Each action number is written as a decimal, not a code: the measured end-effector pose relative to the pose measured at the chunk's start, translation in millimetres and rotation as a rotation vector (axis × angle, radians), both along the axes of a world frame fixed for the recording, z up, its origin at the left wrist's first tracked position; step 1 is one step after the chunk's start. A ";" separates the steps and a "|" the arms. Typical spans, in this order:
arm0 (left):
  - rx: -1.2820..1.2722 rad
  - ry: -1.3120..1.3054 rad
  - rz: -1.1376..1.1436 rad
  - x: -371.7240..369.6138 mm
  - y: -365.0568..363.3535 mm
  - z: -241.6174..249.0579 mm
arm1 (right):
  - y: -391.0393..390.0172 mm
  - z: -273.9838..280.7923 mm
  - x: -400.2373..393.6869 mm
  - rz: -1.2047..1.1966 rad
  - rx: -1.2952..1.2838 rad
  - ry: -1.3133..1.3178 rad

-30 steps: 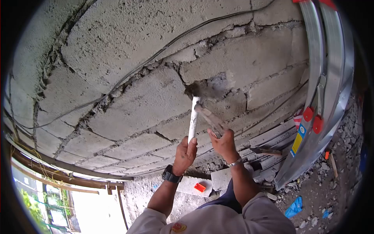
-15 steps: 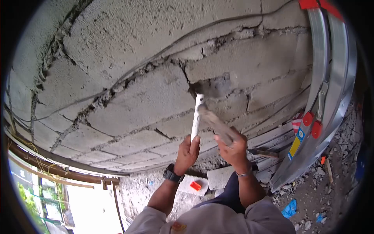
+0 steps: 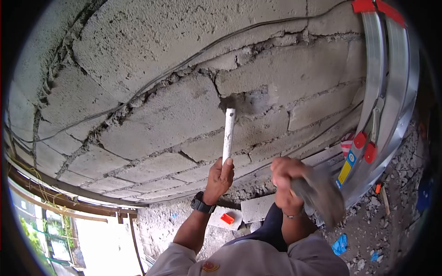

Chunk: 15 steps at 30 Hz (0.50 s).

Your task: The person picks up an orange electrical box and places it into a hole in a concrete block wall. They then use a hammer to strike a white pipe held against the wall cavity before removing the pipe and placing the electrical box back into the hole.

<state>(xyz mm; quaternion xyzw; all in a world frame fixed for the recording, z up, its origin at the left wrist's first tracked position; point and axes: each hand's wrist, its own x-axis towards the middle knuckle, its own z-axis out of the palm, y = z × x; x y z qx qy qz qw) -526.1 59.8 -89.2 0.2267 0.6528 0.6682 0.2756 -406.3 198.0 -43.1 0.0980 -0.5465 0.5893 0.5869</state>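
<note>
My left hand (image 3: 219, 180), with a black watch at the wrist, is closed round the lower end of a white rod (image 3: 228, 133). The rod's upper end is at the edge of a hollow (image 3: 251, 102) in the grey block wall (image 3: 170, 110). To the right, my right hand (image 3: 289, 181) is wrapped round a hammer (image 3: 322, 195), which is smeared by motion. The hammer's head is low and right of my hand, apart from the rod.
A dark cable (image 3: 202, 50) crosses the wall. An aluminium ladder (image 3: 396, 92) leans at the right. Rubble (image 3: 368, 234), a blue scrap (image 3: 340, 244) and a red box (image 3: 227, 218) lie below. A bright opening (image 3: 103, 239) is at the lower left.
My right hand and the hammer have swung from the rod's upper end down and to the right. My left hand and the rod have barely shifted.
</note>
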 end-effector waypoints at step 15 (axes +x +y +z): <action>-0.279 0.626 -0.290 38.4 4.6 -16.5 | 40.3 -62.6 5.5 -0.123 -0.481 -0.696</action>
